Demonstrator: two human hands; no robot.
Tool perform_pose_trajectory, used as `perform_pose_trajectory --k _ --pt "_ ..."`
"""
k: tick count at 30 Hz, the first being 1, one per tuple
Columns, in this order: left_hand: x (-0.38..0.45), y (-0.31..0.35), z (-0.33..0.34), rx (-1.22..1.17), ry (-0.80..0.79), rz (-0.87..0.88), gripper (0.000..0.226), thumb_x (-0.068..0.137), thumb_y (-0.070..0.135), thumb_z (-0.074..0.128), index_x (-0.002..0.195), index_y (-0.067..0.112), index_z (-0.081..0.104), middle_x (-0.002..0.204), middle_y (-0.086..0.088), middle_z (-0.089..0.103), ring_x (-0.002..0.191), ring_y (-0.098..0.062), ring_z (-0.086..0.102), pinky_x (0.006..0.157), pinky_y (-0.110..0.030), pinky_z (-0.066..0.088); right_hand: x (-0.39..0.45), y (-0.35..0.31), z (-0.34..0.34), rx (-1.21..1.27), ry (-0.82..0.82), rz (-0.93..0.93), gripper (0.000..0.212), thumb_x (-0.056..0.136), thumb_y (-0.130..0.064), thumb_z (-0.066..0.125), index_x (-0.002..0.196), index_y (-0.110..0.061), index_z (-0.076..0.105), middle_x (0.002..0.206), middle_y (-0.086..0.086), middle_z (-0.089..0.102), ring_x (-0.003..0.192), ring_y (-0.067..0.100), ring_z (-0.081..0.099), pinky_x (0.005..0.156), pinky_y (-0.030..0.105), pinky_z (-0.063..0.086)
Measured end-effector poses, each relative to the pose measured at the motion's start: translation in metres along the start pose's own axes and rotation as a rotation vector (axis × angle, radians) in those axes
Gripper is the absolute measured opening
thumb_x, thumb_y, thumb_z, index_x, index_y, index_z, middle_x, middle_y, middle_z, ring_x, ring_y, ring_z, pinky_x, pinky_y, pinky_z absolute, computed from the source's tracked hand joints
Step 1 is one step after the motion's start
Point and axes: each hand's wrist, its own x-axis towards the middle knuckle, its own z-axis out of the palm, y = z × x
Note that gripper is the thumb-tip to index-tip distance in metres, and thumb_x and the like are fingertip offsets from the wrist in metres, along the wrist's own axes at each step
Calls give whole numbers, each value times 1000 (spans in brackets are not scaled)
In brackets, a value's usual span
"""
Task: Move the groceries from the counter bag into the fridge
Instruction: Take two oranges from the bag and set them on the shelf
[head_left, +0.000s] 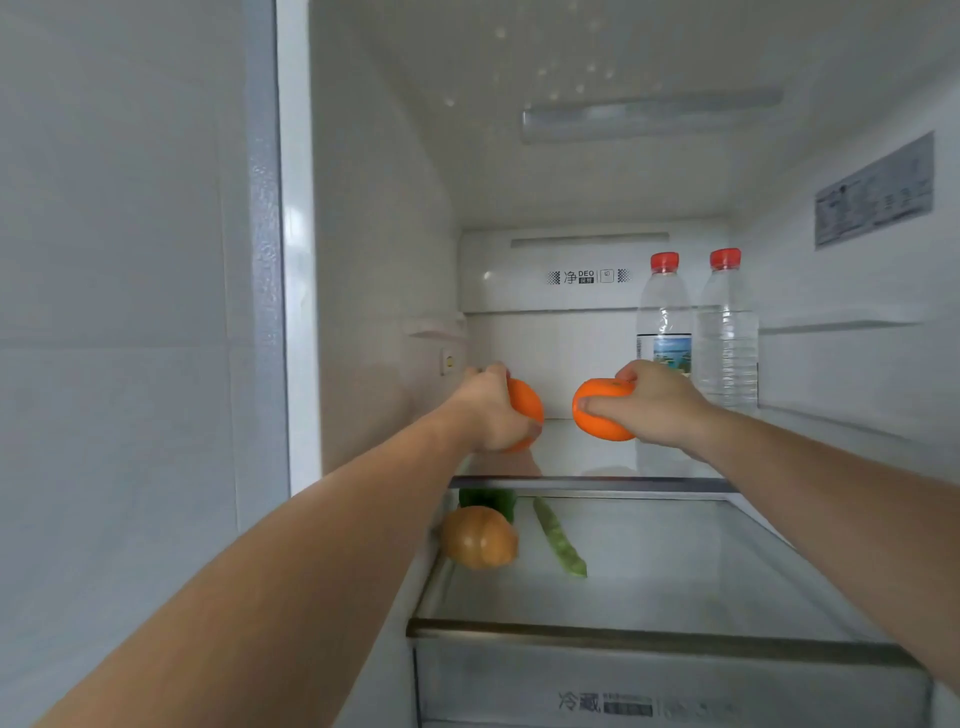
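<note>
Over the upper glass shelf (587, 480), my left hand (485, 410) has its fingers wrapped round one orange (527, 405) at nine o'clock, my right hand (654, 402) clutching another orange (597, 413) at three, kept apart so each lands in open space beside the water bottles (696, 332).

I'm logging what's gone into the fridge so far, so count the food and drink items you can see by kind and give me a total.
Oranges: 2, one gripped in the left hand, one in the right hand, over the upper shelf
Water bottles: 2, on the upper shelf
Onion: 1, lower shelf
Green vegetables: 2, lower shelf
Total: 7
</note>
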Motion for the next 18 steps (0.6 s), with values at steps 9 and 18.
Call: perform_pose_trajectory --k 9,18 --pt "28 9 19 -17 -4 16 77 84 39 68 146 15 29 143 -12 37 127 -29 44 101 -32 38 41 14 14 -171 -192 -21 67 84 -39 69 137 -9 42 133 13 49 114 29 53 90 36 48" --pt "44 21 28 145 -17 132 64 88 41 63 141 19 35 138 -8 40 120 -30 47 100 -42 43 58 26 10 -404 -171 -77 62 85 -48 62 132 -12 49 130 15 45 109 31 53 92 39 48"
